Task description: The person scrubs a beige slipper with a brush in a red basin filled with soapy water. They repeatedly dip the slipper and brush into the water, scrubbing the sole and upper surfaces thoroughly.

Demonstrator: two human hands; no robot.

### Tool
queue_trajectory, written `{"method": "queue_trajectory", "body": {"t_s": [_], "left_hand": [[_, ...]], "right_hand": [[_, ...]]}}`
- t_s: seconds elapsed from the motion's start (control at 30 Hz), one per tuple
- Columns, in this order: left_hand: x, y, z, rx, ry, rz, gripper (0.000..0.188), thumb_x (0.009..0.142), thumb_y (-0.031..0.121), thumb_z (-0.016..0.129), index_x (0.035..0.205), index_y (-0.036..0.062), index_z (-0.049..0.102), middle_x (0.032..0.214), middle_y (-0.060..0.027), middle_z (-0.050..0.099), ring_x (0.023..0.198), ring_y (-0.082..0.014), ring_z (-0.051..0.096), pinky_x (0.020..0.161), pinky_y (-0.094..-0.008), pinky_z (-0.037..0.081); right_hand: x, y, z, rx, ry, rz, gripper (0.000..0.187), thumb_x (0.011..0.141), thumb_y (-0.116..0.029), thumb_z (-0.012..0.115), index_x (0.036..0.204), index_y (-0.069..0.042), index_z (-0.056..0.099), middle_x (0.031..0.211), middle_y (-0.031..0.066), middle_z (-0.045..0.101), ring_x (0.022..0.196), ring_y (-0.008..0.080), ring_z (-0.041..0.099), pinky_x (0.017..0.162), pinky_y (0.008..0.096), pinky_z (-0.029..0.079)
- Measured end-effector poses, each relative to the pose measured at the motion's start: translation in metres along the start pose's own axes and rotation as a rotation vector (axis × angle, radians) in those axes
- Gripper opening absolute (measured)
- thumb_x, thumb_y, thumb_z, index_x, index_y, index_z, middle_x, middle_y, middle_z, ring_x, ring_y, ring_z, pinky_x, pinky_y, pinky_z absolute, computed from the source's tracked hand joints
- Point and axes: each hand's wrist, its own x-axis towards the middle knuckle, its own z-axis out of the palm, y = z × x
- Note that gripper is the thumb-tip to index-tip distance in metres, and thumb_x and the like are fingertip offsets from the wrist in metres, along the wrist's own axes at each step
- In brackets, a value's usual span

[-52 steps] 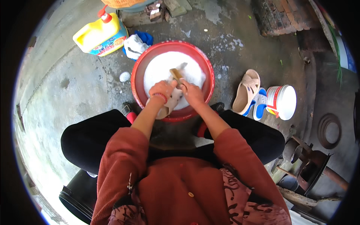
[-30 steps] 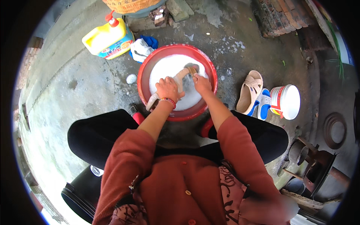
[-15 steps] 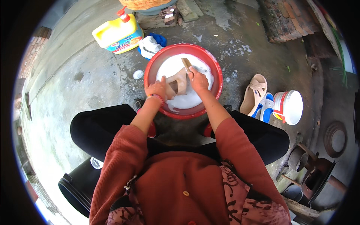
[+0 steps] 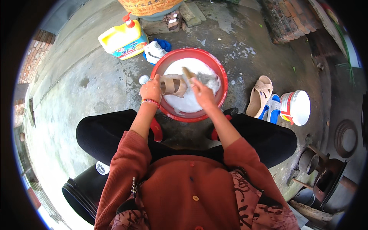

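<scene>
1. The left hand (image 4: 150, 90) grips the left end of a tan sandal (image 4: 173, 86) at the red basin's (image 4: 223, 76) left rim.
2. The sandal lies between both hands, above white foam (image 4: 184, 104).
3. The right hand (image 4: 204, 94) grasps a brush (image 4: 187, 73) just beside the sandal's right end; whether they touch, I cannot tell.

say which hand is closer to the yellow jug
Left. The left hand, at the edge of the red basin, is pictured below and right of the yellow jug; the right hand is farther right, over suds.
</scene>
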Motion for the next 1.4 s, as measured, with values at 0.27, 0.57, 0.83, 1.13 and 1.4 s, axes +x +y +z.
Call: {"method": "queue_trajectory", "body": {"t_s": [0.27,0.57,0.83,1.13,1.4], "left_hand": [[-0.006,0.023,0.003,0.004,0.1,0.171,0.013,0.084,0.017,0.049,0.096,0.0135,0.046,0.074,-0.0146,0.065,0.066,-0.0355,0.065,0.055,-0.0465,0.051],[-0.004,0.023,-0.002,0.0,0.027,0.146,0.009,0.086,0.015,0.046,0.094,0.0126,0.047,0.078,-0.0131,0.065,0.067,-0.0349,0.065,0.056,-0.0464,0.052],[-0.003,0.013,-0.001,0.034,0.043,0.093,0.007,0.086,0.015,0.047,0.092,0.0131,0.045,0.074,-0.0127,0.065,0.065,-0.0339,0.065,0.053,-0.045,0.051],[-0.004,0.014,0.002,0.048,0.067,0.09,0.007,0.085,0.016,0.048,0.092,0.0143,0.045,0.073,-0.0125,0.064,0.064,-0.0342,0.065,0.053,-0.0452,0.051],[0.005,0.018,0.006,0.039,0.063,0.061,0.011,0.084,0.021,0.051,0.093,0.0144,0.047,0.072,-0.0115,0.064,0.065,-0.0337,0.065,0.054,-0.0456,0.051]], "right_hand": [[0.046,0.039,0.002,-0.264,0.121,0.026,0.034,0.091,-0.035,0.046,0.12,-0.021,0.056,0.091,0.021,0.064,0.085,0.0375,0.063,0.074,0.0489,0.05],[0.047,0.067,0.017,-0.274,0.135,0.068,0.035,0.09,-0.034,0.046,0.122,-0.022,0.054,0.086,0.0214,0.063,0.084,0.0399,0.061,0.076,0.0492,0.049],[-0.008,-0.006,0.033,-0.228,0.111,-0.148,0.034,0.09,-0.035,0.048,0.122,-0.027,0.053,0.085,0.0216,0.062,0.078,0.0382,0.062,0.072,0.049,0.05],[0.001,0.003,0.033,-0.286,0.064,-0.108,0.036,0.091,-0.035,0.046,0.125,-0.027,0.052,0.084,0.0215,0.061,0.077,0.0409,0.061,0.073,0.0488,0.05],[0.015,0.015,0.034,-0.262,0.063,-0.127,0.034,0.091,-0.036,0.047,0.123,-0.026,0.053,0.085,0.0184,0.061,0.078,0.037,0.062,0.072,0.0493,0.049]]}}
